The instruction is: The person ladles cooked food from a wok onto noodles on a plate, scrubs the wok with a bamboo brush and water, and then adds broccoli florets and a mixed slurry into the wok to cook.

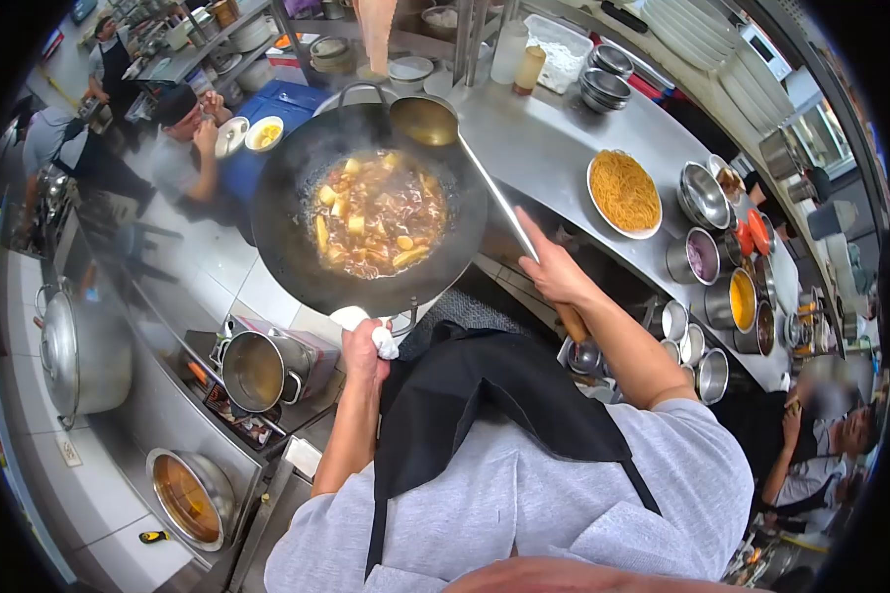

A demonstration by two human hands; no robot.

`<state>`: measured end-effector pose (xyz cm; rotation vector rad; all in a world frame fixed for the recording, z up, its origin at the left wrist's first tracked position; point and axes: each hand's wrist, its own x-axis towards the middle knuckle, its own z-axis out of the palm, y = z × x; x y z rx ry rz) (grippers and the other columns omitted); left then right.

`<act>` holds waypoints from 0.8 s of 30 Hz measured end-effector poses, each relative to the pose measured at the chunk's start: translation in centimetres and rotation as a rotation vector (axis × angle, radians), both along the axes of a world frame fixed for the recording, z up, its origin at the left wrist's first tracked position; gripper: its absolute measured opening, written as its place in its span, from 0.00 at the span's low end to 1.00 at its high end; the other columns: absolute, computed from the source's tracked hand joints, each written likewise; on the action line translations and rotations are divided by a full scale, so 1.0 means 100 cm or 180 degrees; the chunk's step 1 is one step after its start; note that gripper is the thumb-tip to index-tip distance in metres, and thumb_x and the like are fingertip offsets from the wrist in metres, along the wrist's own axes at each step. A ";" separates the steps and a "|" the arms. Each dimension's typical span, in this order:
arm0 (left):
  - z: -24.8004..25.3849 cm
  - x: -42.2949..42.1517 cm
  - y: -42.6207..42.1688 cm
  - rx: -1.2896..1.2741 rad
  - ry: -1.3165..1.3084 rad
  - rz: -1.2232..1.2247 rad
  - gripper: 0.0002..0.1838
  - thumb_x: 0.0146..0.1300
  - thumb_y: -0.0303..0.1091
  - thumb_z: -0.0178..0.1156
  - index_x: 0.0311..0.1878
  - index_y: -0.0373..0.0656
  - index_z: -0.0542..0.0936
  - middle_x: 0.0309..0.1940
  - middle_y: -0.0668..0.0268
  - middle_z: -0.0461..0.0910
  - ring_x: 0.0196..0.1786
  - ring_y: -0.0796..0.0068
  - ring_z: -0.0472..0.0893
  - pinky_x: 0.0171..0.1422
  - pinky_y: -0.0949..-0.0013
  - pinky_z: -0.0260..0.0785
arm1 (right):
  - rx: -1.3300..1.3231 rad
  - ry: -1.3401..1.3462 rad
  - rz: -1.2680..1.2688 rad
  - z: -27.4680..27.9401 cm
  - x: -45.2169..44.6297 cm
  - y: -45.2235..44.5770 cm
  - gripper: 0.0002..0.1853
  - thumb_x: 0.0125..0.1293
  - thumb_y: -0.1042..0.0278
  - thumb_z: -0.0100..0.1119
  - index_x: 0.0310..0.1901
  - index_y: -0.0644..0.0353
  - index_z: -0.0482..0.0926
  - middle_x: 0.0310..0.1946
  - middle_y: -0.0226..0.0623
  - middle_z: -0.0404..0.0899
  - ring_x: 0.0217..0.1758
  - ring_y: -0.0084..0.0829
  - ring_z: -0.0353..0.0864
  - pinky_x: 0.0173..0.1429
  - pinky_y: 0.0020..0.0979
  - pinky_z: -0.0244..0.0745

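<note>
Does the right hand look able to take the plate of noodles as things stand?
Probably not: the right hand is closed on the ladle, though nothing seems to block its way to the noodles.

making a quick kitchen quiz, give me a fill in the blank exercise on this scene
The right hand grips a long-handled ____, its deep bowl above the dark wok.
The ____ hand holds a white cloth at the wok's near edge.
The apron over the grey shirt is ____.
On the counter, stringy orange-yellow ____ lie heaped on a white plate.

Missing words: ladle; left; black; noodles.
</note>
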<state>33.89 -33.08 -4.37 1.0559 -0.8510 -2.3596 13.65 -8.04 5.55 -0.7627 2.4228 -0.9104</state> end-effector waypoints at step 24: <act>-0.005 -0.026 0.029 -0.0472 -0.0220 -0.0642 0.07 0.48 0.17 0.52 0.27 0.42 0.68 0.20 0.70 0.67 0.18 0.79 0.69 0.20 0.70 0.59 | -0.0228 -0.2900 -0.0715 0.017 0.103 -0.004 0.38 0.69 0.73 0.42 0.75 0.33 0.40 0.26 0.31 0.66 0.17 0.19 0.63 0.20 0.22 0.66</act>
